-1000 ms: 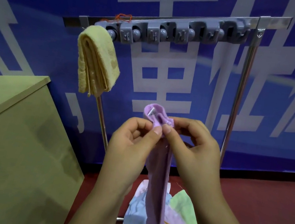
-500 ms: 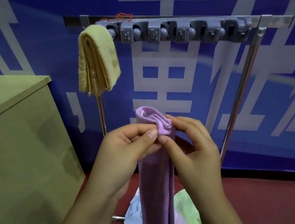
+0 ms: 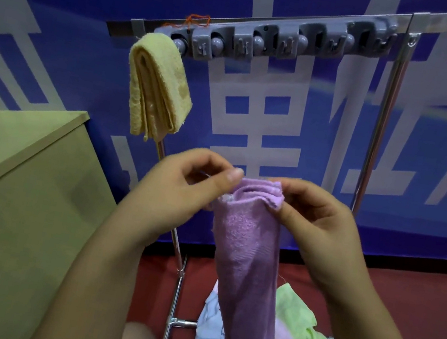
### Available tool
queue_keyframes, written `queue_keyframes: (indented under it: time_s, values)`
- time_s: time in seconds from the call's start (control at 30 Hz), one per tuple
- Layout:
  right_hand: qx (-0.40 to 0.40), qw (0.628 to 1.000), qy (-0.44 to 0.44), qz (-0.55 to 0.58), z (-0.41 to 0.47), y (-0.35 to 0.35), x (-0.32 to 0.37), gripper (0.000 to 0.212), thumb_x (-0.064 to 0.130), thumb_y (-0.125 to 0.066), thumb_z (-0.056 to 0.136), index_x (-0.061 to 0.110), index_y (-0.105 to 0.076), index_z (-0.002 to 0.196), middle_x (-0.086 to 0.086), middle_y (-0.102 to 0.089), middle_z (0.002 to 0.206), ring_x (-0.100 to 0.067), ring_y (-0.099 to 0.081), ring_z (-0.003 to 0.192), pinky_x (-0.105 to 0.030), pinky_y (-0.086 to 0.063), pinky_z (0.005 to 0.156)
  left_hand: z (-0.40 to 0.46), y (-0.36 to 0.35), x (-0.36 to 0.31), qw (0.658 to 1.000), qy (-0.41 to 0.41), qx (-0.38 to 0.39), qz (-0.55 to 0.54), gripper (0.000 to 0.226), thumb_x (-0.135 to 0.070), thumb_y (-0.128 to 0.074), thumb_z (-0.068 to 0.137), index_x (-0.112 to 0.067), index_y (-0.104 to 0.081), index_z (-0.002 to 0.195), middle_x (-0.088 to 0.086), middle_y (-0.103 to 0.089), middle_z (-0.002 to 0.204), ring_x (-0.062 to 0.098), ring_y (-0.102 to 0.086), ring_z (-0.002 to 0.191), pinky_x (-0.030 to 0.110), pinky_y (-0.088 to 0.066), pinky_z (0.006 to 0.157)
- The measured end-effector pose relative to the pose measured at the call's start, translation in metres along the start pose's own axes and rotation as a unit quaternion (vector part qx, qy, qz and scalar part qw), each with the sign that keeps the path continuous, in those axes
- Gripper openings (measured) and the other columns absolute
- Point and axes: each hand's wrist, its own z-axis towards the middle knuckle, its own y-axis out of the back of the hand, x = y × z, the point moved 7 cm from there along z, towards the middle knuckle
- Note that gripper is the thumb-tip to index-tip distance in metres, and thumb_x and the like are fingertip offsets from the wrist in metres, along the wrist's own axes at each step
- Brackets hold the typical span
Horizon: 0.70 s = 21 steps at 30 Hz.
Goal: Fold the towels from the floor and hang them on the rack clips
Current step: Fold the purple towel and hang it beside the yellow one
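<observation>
**Purple towel gathered at the top, second clip waiting**

Both hands hold the purple towel [image 3: 244,262] by its upper end, in front of the rack [image 3: 378,131] and below the clip strip [image 3: 274,43]. The left hand [image 3: 182,192] pinches the towel's near top corner between thumb and forefinger; the right hand [image 3: 322,228] grips the opposite top corner, fingers curled around the bunched layers. The towel hangs down from there as a long narrow fold, its lower end passing out of view at the bottom edge.

The yellow towel [image 3: 157,89] is already hung, folded, from the leftmost clip of the strip. The other clips along the bar look empty, though their mechanisms are too small to read clearly. On the red floor [image 3: 416,308] at the foot of the rack lies a pile of unfolded towels [image 3: 294,337]: a light blue one, a pink striped one and a green one, overlapping each other behind the purple towel.

The step in hand seems to be tidying the folded top edge so that it forms one compact bundle. The next move would call for lifting that bundle to the free clip just beside the yellow towel and pressing it in, keeping all layers together so none slips loose
</observation>
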Motion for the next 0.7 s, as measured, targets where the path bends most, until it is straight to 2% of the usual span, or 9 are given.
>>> queue_keyframes:
  time_s: [0.1,0.2,0.3,0.4,0.5,0.6,0.7]
  values:
    - [0.003,1.0,0.013,-0.005,0.0,-0.003,0.001,0.026,0.025,-0.066,0.07,0.03,-0.068,0.096,0.013,-0.072,0.096,-0.005,-0.067,0.094,-0.016,-0.052,0.078,0.007,-0.014,-0.003,0.997,0.009,0.082,-0.001,0.019,-0.027,-0.066,0.08,-0.011,-0.071,0.088,0.006,-0.072,0.081,0.013,-0.064,0.071,0.021,-0.053,0.063]
    - [-0.004,1.0,0.024,0.0,-0.001,-0.002,0.002,0.029,0.018,-0.067,0.072,0.029,-0.065,0.099,0.01,-0.072,0.096,-0.006,-0.067,0.094,-0.017,-0.053,0.078,0.011,-0.019,0.004,0.993,0.044,0.101,-0.051,0.018,-0.018,-0.064,0.084,-0.001,-0.067,0.088,0.006,-0.065,0.071,0.008,-0.059,0.062,0.016,-0.048,0.053]
    - [0.005,1.0,0.026,0.001,-0.002,-0.002,0.003,0.031,0.021,-0.067,0.07,0.03,-0.065,0.1,0.009,-0.071,0.097,-0.005,-0.067,0.093,-0.016,-0.052,0.078,0.01,-0.024,0.006,0.99,0.031,0.13,-0.033,0.017,-0.02,-0.065,0.083,-0.003,-0.068,0.088,0.009,-0.067,0.078,0.012,-0.06,0.068,0.019,-0.05,0.06]
    - [0.005,0.999,0.025,0.036,-0.001,0.001,0.001,0.031,0.017,-0.069,0.072,0.03,-0.067,0.1,0.007,-0.073,0.093,-0.008,-0.068,0.093,-0.017,-0.052,0.08,0.006,-0.023,0.003,0.986,0.017,0.166,-0.022,0.012,-0.012,-0.067,0.082,-0.004,-0.068,0.091,0.013,-0.07,0.084,0.015,-0.063,0.074,0.028,-0.053,0.069]
    - [0.02,0.999,0.03,0.038,0.001,0.001,0.0,0.033,0.012,-0.072,0.076,0.036,-0.07,0.099,0.007,-0.072,0.094,-0.01,-0.068,0.094,-0.018,-0.052,0.08,0.006,-0.02,0.0,0.988,-0.003,0.152,-0.003,0.005,-0.001,-0.065,0.083,-0.003,-0.067,0.088,0.011,-0.07,0.08,0.015,-0.063,0.072,0.027,-0.053,0.069]
    - [0.036,0.996,0.007,0.078,0.002,0.0,-0.003,0.034,0.011,-0.067,0.073,0.029,-0.071,0.102,0.003,-0.073,0.095,-0.011,-0.068,0.095,-0.018,-0.052,0.078,0.006,-0.014,-0.003,0.994,-0.028,0.105,-0.032,0.014,0.007,-0.064,0.083,-0.007,-0.06,0.081,0.008,-0.063,0.076,0.014,-0.059,0.067,0.021,-0.051,0.06]
    - [0.047,0.994,-0.008,0.096,0.003,0.0,-0.004,0.032,0.014,-0.067,0.071,0.028,-0.073,0.099,0.004,-0.074,0.094,-0.01,-0.069,0.093,-0.017,-0.052,0.076,0.002,-0.009,-0.006,0.989,-0.053,0.099,-0.1,0.015,-0.001,-0.066,0.077,-0.012,-0.056,0.078,0.01,-0.061,0.078,0.017,-0.059,0.065,0.024,-0.051,0.055]
